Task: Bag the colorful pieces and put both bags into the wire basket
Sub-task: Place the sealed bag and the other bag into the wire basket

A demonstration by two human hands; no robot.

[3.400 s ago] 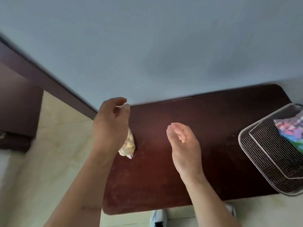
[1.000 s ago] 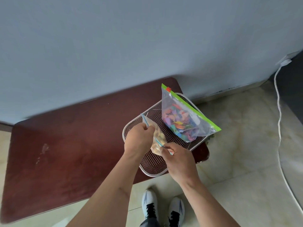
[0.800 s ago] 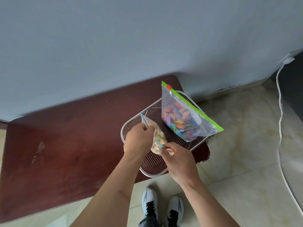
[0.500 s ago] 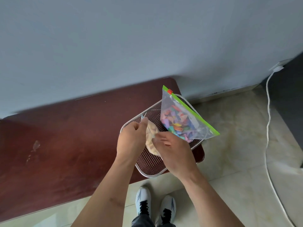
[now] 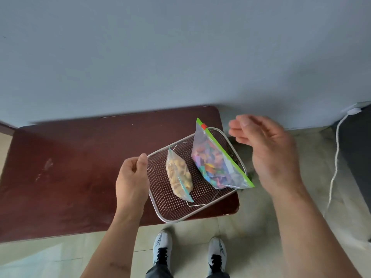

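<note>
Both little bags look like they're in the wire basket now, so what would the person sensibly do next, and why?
Probably just draw both hands away. The small bag lies flat in the wire basket, the large bag leans on its far rim, and the left hand and right hand hold nothing.

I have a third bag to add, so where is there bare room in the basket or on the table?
Bare mesh shows at the wire basket's near corner, below the small yellowish bag. The middle and far right are crowded by that bag and the large colorful bag. The table is bare left of the left hand; the right hand hovers beyond the basket's right edge.
</note>
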